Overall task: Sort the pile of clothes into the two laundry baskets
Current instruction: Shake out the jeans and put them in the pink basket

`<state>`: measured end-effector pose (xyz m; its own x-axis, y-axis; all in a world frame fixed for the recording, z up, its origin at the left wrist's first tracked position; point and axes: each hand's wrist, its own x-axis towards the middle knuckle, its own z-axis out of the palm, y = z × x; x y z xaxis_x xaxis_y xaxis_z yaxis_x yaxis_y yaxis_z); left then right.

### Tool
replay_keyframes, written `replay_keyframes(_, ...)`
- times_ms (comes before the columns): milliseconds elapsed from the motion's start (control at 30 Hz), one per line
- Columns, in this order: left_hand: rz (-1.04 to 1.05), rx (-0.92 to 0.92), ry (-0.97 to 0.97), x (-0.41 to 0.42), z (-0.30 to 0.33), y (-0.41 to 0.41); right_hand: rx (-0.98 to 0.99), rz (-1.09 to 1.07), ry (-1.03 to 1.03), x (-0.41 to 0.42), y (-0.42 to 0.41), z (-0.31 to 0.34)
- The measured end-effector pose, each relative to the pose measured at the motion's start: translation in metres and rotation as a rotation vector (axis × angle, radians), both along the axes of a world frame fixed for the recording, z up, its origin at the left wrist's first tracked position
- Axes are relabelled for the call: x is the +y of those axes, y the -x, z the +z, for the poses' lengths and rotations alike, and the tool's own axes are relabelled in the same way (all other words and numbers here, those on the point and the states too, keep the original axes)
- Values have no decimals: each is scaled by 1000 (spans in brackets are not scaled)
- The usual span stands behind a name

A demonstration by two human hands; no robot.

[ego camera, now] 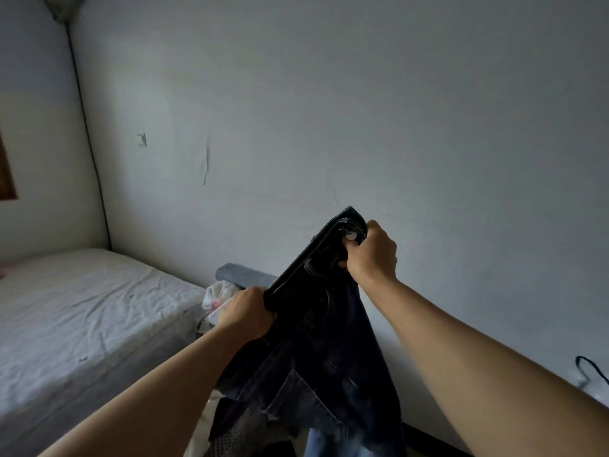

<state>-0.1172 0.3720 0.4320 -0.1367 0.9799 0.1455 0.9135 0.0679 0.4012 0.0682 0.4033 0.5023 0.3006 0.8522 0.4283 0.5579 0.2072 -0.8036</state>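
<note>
Over on the left of the frame there's a bed (82, 311) with a wrinkled white sheet, nothing on the part you can see. Moving in toward the middle, your left hand (245, 313) is clenched around one end of the waistband of a pair of dark jeans (316, 341), with a bit of white-and-pink cloth (216, 296) peeking out behind your knuckles and a grey rolled edge (240, 273) just beyond that.

The jeans are stretched up between both fists in the lower middle of the frame, legs dangling down out of shot. Looks like you've got them held by the waistband so they hang open and you can tell what they are before deciding which basket gets them. Under them, at the bottom edge, there's some lighter blue denim (333, 443), probably the rest of the pile, though it's too dim to be sure.

Your right hand (372, 253) is higher up, gripping the button end of the waistband, silver button (351, 236) showing beside your thumb.

Neither laundry basket is in view, so you'll have to look down to find them.
</note>
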Motion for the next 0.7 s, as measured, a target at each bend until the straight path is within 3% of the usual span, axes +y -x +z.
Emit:
replay_keyframes(100,21,34,9,1,12,6,-61,-80,57,-7,-11,1)
replay_keyframes(200,88,105,-48,-5,35,7,-263,-179,137,-21,-23,2)
replay_keyframes(300,110,47,-87,-10,59,-4,-328,-215,188,-32,-28,0)
replay_keyframes(467,75,-348,-128,-3,83,-36,-160,-134,223,-40,-23,-6)
replay_keyframes(600,23,-543,-134,-3,97,-66,71,240,229,-47,-17,1)
replay_keyframes(700,24,-686,-168,-4,104,-86,251,442,380,-58,-28,14)
